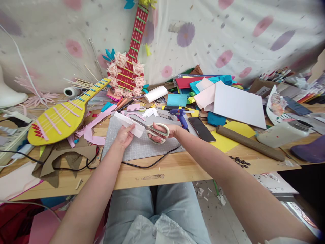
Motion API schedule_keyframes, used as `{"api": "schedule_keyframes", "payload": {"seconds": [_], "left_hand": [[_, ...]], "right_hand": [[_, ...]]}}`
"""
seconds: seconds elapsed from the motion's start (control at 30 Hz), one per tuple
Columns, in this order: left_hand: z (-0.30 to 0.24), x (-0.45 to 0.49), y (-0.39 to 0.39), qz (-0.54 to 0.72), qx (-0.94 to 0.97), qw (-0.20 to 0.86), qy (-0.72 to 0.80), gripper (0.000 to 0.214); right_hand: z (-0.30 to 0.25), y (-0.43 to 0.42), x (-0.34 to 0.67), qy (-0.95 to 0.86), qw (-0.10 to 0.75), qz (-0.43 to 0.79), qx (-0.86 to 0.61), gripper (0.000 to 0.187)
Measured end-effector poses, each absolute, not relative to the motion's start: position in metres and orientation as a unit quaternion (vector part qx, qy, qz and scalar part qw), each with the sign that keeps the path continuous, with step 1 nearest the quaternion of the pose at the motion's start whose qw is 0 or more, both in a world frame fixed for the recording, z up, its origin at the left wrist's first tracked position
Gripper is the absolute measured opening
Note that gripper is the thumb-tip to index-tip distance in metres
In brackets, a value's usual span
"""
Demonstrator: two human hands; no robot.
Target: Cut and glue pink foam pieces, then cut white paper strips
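Observation:
My left hand (pixel 125 136) pinches a strip of white paper (pixel 137 129) over the grey cutting mat (pixel 152 149). In my right hand (pixel 165 131) are scissors (pixel 157 133) with pale handles, fingers through the loops. The scissor blades point left and lie along the paper strip; how far they cut into it I cannot tell. Just behind the hands are small white paper pieces (pixel 150 112) and a blue glue gun (pixel 179 117). A black phone (pixel 201 129) lies right of the mat.
A yellow paper instrument (pixel 57 122) lies at left; a red one with paper flowers (pixel 129 67) leans on the back curtain. Coloured sheets, a white board (pixel 239 103), a brown roll (pixel 250 142) and a white bottle (pixel 284 134) are at right. A black cable (pixel 149 166) crosses the front.

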State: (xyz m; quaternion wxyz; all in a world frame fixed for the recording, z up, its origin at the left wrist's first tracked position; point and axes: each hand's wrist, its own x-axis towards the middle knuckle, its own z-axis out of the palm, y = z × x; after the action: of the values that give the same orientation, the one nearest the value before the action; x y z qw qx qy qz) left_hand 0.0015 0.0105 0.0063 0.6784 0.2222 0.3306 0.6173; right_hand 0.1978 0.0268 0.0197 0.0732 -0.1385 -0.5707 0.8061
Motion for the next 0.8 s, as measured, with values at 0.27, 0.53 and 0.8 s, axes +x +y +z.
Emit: {"api": "schedule_keyframes", "payload": {"seconds": [0.27, 0.53, 0.8], "left_hand": [[0.005, 0.0012, 0.0098, 0.624, 0.228, 0.674, 0.324, 0.025], [0.0121, -0.0018, 0.0082, 0.645, 0.158, 0.679, 0.313, 0.019], [0.006, 0.0017, 0.0141, 0.661, 0.155, 0.647, 0.348, 0.02]], "right_hand": [[0.0189, 0.0255, 0.1908, -0.59, 0.082, 0.79, -0.143, 0.063], [0.0175, 0.0244, 0.195, -0.598, 0.096, 0.782, -0.148, 0.064], [0.0123, 0.0252, 0.1936, -0.586, 0.093, 0.794, -0.135, 0.063]]}}
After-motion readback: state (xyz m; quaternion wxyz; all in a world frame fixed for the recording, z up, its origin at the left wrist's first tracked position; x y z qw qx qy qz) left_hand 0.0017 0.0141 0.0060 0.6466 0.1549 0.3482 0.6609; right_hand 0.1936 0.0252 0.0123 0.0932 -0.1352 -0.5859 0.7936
